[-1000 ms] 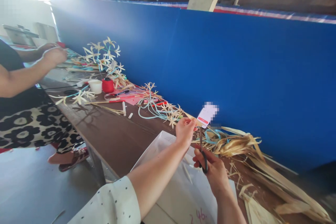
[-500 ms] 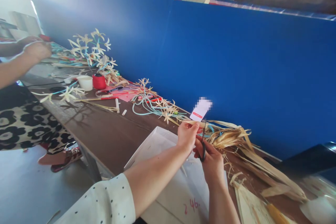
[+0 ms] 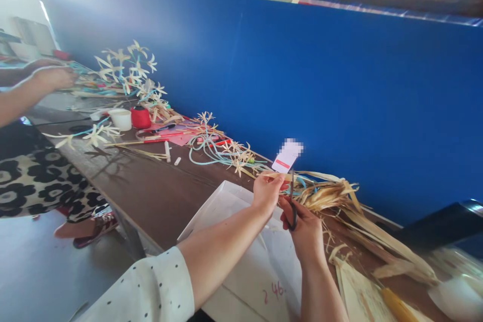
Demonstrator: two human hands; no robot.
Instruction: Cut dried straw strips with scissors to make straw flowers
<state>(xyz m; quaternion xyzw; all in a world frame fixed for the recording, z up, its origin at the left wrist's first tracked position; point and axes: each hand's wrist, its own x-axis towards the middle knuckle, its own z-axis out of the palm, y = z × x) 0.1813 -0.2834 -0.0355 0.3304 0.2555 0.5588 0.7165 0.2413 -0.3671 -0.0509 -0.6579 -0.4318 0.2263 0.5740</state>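
Between the fingertips of my left hand (image 3: pixel 267 193) is a pale strip of dried husk (image 3: pixel 287 177), its end pointing right. My right hand (image 3: pixel 305 229) is closed around a pair of dark-handled scissors (image 3: pixel 293 217). Their blades point up and cross the strip just right of my left fingers; whether the blades are parted I cannot tell. Both hands are above the far edge of a shallow white tray (image 3: pixel 202 214). A heap of dried husks (image 3: pixel 332 197) lies right beside them.
A blue partition (image 3: pixel 339 100) runs behind the brown table (image 3: pixel 166 181). Husk flowers (image 3: pixel 128 68), a red thread spool (image 3: pixel 141 117) and a white cup (image 3: pixel 121 119) stand to the left. A co-worker's hands (image 3: pixel 55 76) work at far left. A yellow-handled tool (image 3: pixel 396 304) lies front right.
My hands stay close together with the strip and scissors, with only a very slight shift. The co-worker's hands have moved slightly. The whole view has drifted a little.
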